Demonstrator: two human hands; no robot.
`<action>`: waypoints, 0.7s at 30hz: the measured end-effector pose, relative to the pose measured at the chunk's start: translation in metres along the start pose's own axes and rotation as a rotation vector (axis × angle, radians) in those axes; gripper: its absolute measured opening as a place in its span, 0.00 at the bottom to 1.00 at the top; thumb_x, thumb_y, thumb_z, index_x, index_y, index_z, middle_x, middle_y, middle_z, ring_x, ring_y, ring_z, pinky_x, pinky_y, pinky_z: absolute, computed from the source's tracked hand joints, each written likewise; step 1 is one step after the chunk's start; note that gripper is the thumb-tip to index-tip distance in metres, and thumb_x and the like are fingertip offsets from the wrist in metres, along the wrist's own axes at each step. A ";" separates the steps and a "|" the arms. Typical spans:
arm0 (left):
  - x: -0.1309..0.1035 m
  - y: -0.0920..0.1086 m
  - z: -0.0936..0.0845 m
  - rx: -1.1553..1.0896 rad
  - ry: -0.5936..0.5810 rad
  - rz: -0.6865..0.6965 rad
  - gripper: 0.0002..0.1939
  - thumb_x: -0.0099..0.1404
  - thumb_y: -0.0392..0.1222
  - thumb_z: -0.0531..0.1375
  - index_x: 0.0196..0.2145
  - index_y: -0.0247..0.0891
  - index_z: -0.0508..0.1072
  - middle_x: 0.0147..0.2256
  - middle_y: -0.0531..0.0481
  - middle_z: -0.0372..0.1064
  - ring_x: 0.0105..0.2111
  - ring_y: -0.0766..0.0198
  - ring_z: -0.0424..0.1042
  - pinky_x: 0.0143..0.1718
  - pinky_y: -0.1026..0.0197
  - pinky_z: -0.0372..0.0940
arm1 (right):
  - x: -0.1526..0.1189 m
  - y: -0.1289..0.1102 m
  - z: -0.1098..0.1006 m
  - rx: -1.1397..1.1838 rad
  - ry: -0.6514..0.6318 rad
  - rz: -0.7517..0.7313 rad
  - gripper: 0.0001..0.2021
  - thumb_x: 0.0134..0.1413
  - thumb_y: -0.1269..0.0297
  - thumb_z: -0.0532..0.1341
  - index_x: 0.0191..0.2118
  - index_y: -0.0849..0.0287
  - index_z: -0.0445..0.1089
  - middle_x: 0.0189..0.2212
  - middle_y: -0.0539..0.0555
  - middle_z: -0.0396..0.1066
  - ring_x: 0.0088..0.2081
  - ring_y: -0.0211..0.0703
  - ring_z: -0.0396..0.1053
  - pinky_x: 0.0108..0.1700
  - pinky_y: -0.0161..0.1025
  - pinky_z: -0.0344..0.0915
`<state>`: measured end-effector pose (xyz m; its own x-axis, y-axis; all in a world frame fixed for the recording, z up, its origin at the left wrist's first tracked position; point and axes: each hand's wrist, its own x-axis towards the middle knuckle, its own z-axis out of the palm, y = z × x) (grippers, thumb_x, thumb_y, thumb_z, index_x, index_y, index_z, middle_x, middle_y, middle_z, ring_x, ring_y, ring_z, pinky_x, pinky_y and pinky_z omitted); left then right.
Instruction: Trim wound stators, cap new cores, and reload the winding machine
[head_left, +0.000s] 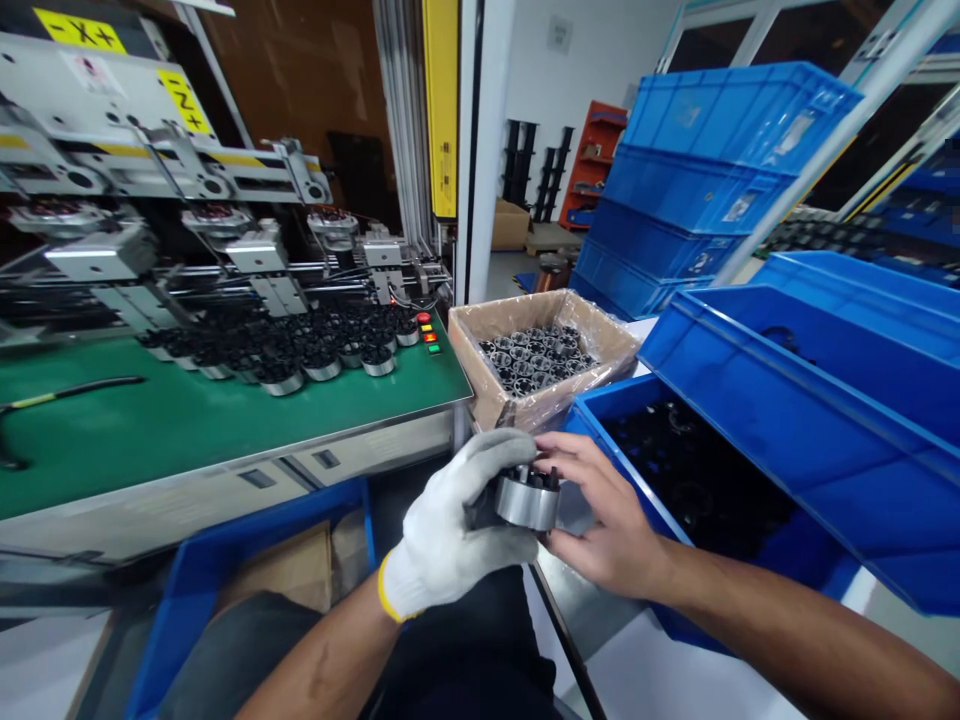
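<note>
A silvery metal ring with black plastic parts inside (528,502) is held between both hands, above my lap. My left hand (459,525), in a white glove with a yellow cuff, wraps round its left side, fingers over the top and thumb below. Bare, my right hand (611,520) grips the right side with fingertips on the top and the thumb low on the rim. Beyond the hands stands a cardboard box (491,395) lined with clear plastic, holding many metal rings (536,358).
Many black-and-silver ring parts (281,375) stand on the green bench (187,430) beneath a machine (259,250). A tool with a black handle (75,390) lies left. Blue crates (795,400) fill the right, one with black parts; more crates (682,190) are stacked behind.
</note>
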<state>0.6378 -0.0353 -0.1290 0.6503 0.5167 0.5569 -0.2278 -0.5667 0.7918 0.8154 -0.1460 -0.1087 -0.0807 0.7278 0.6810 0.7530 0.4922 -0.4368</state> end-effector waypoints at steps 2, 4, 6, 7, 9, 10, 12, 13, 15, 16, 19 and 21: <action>-0.005 -0.004 0.000 -0.087 -0.068 -0.087 0.33 0.66 0.56 0.64 0.65 0.49 0.63 0.62 0.45 0.67 0.61 0.52 0.69 0.62 0.53 0.66 | 0.000 0.001 -0.001 -0.011 0.015 -0.009 0.23 0.52 0.78 0.62 0.54 0.57 0.66 0.54 0.65 0.69 0.57 0.54 0.71 0.53 0.49 0.75; -0.006 -0.004 0.000 -0.042 -0.104 -0.159 0.41 0.62 0.52 0.69 0.68 0.50 0.57 0.64 0.44 0.64 0.62 0.51 0.68 0.61 0.52 0.67 | 0.000 0.002 -0.002 -0.036 0.027 -0.026 0.22 0.52 0.78 0.61 0.53 0.58 0.66 0.52 0.65 0.70 0.54 0.52 0.73 0.51 0.47 0.76; -0.004 0.000 0.000 0.118 -0.113 -0.182 0.50 0.51 0.50 0.76 0.66 0.49 0.59 0.63 0.43 0.64 0.60 0.48 0.70 0.58 0.51 0.70 | -0.002 0.002 -0.001 -0.067 0.023 -0.039 0.21 0.54 0.77 0.62 0.54 0.58 0.67 0.48 0.63 0.72 0.49 0.50 0.75 0.49 0.45 0.77; -0.002 0.002 0.001 0.203 -0.113 -0.172 0.52 0.45 0.49 0.78 0.64 0.47 0.61 0.61 0.43 0.65 0.58 0.48 0.71 0.56 0.51 0.71 | -0.002 0.001 0.000 -0.080 0.019 -0.041 0.22 0.54 0.77 0.62 0.55 0.58 0.66 0.46 0.62 0.72 0.48 0.49 0.75 0.48 0.45 0.77; 0.002 0.006 0.001 0.287 -0.107 -0.117 0.48 0.43 0.50 0.79 0.60 0.45 0.66 0.57 0.45 0.68 0.53 0.51 0.74 0.51 0.53 0.73 | -0.003 0.000 0.001 -0.091 0.006 -0.038 0.25 0.54 0.77 0.62 0.58 0.58 0.65 0.45 0.61 0.73 0.47 0.50 0.75 0.49 0.45 0.77; 0.004 0.006 0.001 0.288 -0.107 -0.092 0.44 0.46 0.51 0.78 0.58 0.44 0.67 0.54 0.46 0.70 0.51 0.53 0.75 0.50 0.55 0.73 | -0.003 -0.001 0.001 -0.092 0.000 -0.037 0.26 0.54 0.77 0.62 0.59 0.58 0.64 0.45 0.61 0.73 0.48 0.50 0.75 0.49 0.45 0.77; 0.005 0.006 0.002 0.254 -0.101 -0.079 0.37 0.50 0.49 0.77 0.55 0.45 0.68 0.50 0.50 0.72 0.48 0.59 0.75 0.51 0.57 0.72 | -0.003 -0.002 0.000 -0.085 -0.015 -0.026 0.29 0.54 0.77 0.63 0.62 0.57 0.62 0.49 0.63 0.72 0.51 0.52 0.74 0.49 0.45 0.78; 0.005 0.005 0.002 0.227 -0.097 -0.093 0.35 0.52 0.48 0.76 0.54 0.45 0.68 0.49 0.52 0.72 0.48 0.60 0.75 0.52 0.58 0.71 | -0.002 -0.003 -0.002 -0.079 -0.023 -0.006 0.30 0.54 0.76 0.63 0.63 0.57 0.62 0.52 0.64 0.70 0.52 0.52 0.73 0.48 0.45 0.78; 0.003 0.002 0.001 0.154 -0.100 -0.128 0.33 0.54 0.45 0.75 0.54 0.46 0.68 0.49 0.52 0.72 0.48 0.61 0.75 0.53 0.59 0.70 | -0.001 -0.003 -0.004 -0.073 -0.038 0.053 0.32 0.54 0.75 0.64 0.64 0.57 0.61 0.56 0.65 0.67 0.53 0.52 0.72 0.47 0.45 0.78; 0.002 0.001 0.001 0.111 -0.110 -0.134 0.32 0.56 0.45 0.74 0.55 0.46 0.68 0.50 0.52 0.72 0.49 0.61 0.75 0.53 0.59 0.70 | -0.001 -0.002 -0.005 -0.071 -0.042 0.074 0.32 0.53 0.75 0.64 0.64 0.57 0.61 0.56 0.64 0.67 0.52 0.52 0.73 0.47 0.44 0.78; 0.000 -0.002 -0.001 0.031 -0.150 -0.090 0.29 0.61 0.44 0.70 0.57 0.46 0.66 0.52 0.49 0.70 0.52 0.59 0.74 0.54 0.58 0.70 | -0.001 -0.002 -0.006 -0.071 -0.034 0.078 0.28 0.52 0.75 0.64 0.60 0.57 0.65 0.50 0.60 0.71 0.49 0.49 0.74 0.50 0.44 0.77; 0.000 -0.002 -0.002 0.107 -0.158 -0.044 0.30 0.62 0.47 0.70 0.58 0.44 0.65 0.54 0.45 0.69 0.53 0.56 0.73 0.54 0.56 0.70 | -0.001 -0.002 -0.004 -0.080 -0.008 0.058 0.25 0.53 0.76 0.63 0.57 0.57 0.67 0.47 0.59 0.73 0.49 0.48 0.75 0.51 0.44 0.76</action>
<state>0.6367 -0.0328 -0.1304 0.7657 0.4396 0.4696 -0.1241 -0.6153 0.7784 0.8167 -0.1498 -0.1063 -0.0404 0.7577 0.6514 0.8061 0.4100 -0.4268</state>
